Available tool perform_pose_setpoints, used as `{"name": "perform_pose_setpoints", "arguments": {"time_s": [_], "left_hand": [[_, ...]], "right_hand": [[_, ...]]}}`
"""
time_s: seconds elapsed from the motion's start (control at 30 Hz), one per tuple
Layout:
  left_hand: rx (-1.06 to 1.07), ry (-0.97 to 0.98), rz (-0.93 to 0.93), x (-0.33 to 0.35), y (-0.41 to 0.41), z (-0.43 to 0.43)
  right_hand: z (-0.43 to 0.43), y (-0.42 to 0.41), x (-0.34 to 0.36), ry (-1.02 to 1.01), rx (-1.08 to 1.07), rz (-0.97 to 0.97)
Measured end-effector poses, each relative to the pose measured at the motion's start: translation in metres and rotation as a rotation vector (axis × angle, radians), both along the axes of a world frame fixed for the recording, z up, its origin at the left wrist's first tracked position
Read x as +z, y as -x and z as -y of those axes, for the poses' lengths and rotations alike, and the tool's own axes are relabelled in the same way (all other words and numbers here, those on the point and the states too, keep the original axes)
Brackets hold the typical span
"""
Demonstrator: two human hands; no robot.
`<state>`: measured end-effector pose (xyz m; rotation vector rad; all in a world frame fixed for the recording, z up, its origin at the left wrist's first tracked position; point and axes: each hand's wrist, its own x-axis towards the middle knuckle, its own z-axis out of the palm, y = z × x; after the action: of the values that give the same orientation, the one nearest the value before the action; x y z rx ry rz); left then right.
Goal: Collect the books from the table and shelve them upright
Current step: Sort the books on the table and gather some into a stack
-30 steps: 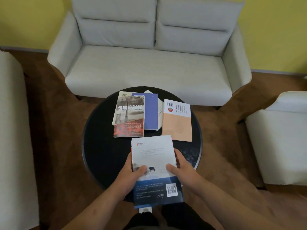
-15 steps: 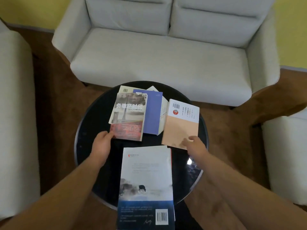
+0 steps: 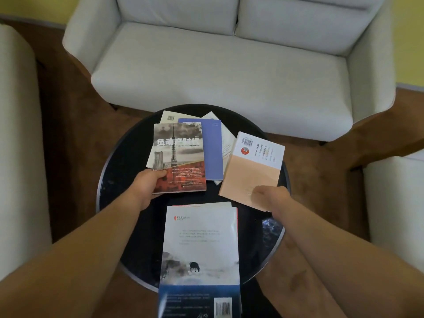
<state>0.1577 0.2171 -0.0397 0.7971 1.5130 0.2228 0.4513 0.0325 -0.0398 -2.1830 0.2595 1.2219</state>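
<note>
Several books lie on a round black table [image 3: 119, 171]. My left hand [image 3: 146, 183] grips the near left corner of the grey-and-red tower-cover book [image 3: 181, 154], thumb on its cover. That book lies on a blue book [image 3: 213, 150] and pale books beneath. My right hand [image 3: 268, 197] pinches the near edge of the peach-and-white book [image 3: 252, 171], which is tilted up off the table. A white-and-blue book [image 3: 202, 253] lies at the table's near edge on top of another book, overhanging toward me.
A light grey two-seat sofa [image 3: 220, 60] stands behind the table. Pale armchairs flank it at the left [image 3: 18, 145] and right [image 3: 394, 203]. Brown carpet [image 3: 68, 134] surrounds the table. No shelf is in view.
Both hands let go of the white-and-blue book, which now lies on the table's near edge. My left hand took hold of the tower-cover book; my right hand took the peach book and lifted its edge.
</note>
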Motion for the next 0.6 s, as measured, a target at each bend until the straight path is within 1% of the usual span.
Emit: {"name": "perform_pose_setpoints", "arguments": {"time_s": [0.13, 0.2, 0.27, 0.37, 0.43, 0.6], "left_hand": [[0.102, 0.006, 0.199, 0.015, -0.006, 0.001], [0.136, 0.01, 0.281, 0.024, -0.01, 0.002], [0.135, 0.001, 0.349, 0.033, -0.014, 0.006], [0.144, -0.021, 0.44, 0.048, -0.019, 0.011], [0.154, -0.041, 0.483, 0.061, -0.02, 0.014], [0.111, -0.114, 0.53, 0.101, -0.009, 0.019]], "right_hand": [[-0.003, -0.002, -0.001, -0.06, -0.054, -0.095], [0.0, -0.004, -0.001, -0.124, -0.095, -0.112], [0.004, -0.003, 0.004, -0.202, -0.127, -0.139], [0.006, 0.002, 0.017, -0.237, -0.047, -0.195], [0.006, 0.006, 0.025, -0.291, -0.115, -0.238], [0.012, 0.01, 0.061, -0.452, -0.187, -0.12]]}}
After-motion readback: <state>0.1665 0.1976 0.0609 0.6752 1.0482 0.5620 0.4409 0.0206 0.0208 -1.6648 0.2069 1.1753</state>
